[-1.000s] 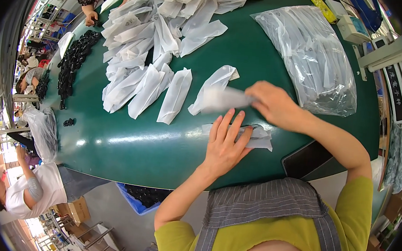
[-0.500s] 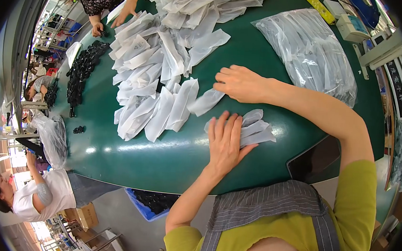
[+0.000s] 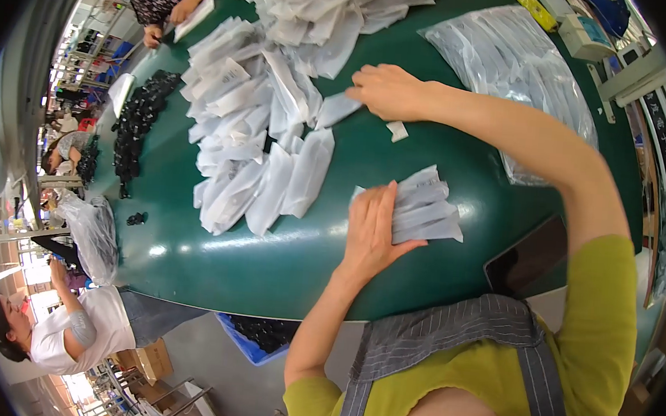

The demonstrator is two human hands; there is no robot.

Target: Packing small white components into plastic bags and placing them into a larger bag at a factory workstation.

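My left hand (image 3: 370,230) presses on a small stack of frosted white plastic bags (image 3: 429,208), its fingers over the left end and its thumb along the near side. Farther off, my right hand (image 3: 393,93) has curled fingers at the end of another frosted bag (image 3: 338,111), beside the big loose pile of such bags (image 3: 236,102). The fingertips of that hand are partly hidden. Just under its wrist lies a small white scrap (image 3: 397,131).
A large clear bag packed with pouches (image 3: 516,74) lies at the right, a dark flat panel (image 3: 528,259) near the right edge. Black parts (image 3: 143,119) heap at the left. A co-worker's hands (image 3: 177,16) work at the far left. A blue bin (image 3: 256,339) stands below the table.
My right hand has moved farther away and now has a bag by the pile. The stack under my left hand lies more evenly fanned. The white scrap has come into view.
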